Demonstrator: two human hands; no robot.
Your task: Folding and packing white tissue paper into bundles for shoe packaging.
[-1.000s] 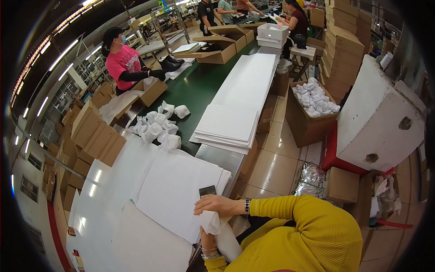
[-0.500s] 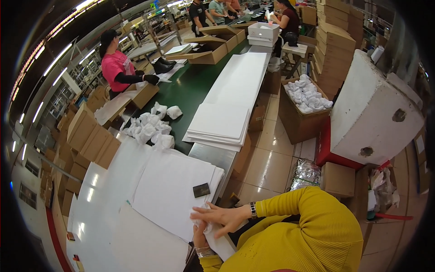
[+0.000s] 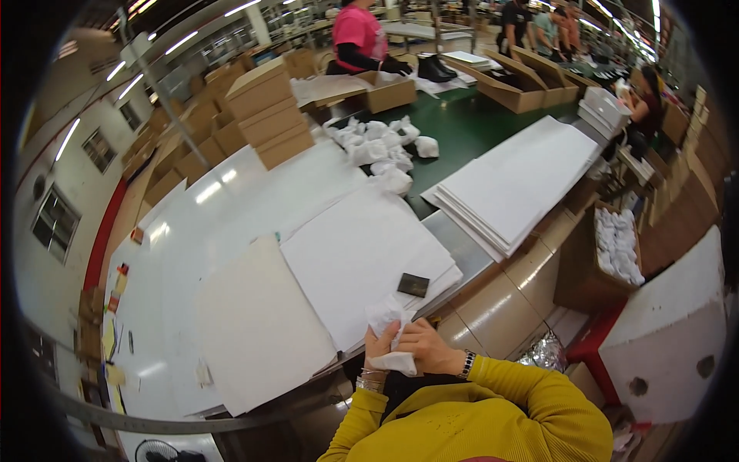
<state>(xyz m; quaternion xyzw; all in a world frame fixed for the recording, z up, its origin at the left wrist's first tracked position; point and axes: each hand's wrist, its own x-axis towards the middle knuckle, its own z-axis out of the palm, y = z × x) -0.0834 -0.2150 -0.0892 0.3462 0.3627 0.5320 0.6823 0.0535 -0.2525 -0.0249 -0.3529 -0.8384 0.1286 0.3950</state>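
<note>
Close in front of my body, both hands are closed round a crumpled piece of white tissue paper (image 3: pixel 390 313). Its upper end sticks out above my fingers and a flap hangs below them. My left hand (image 3: pixel 378 343) grips it from the left, my right hand (image 3: pixel 433 348) from the right, with the fingers nearly meeting. Whether anything is wrapped inside cannot be seen. Just beyond lies a stack of white paper sheets (image 3: pixel 362 254), with a small dark rectangular block (image 3: pixel 413 285) on its near right corner. Another pile of off-white sheets (image 3: pixel 258 331) lies to the left.
Wadded paper balls (image 3: pixel 385 150) are heaped at the green conveyor belt's (image 3: pixel 462 123) near end. White sheets (image 3: pixel 516 185) lie along its right side. A carton (image 3: pixel 616 246) of paper wads stands right. A person in pink (image 3: pixel 358 35) works across the belt near black boots (image 3: pixel 435 68).
My view has swung left. My right hand, spread over the paper before, now has its fingers curled round it. The paper shows bunched between both hands.
</note>
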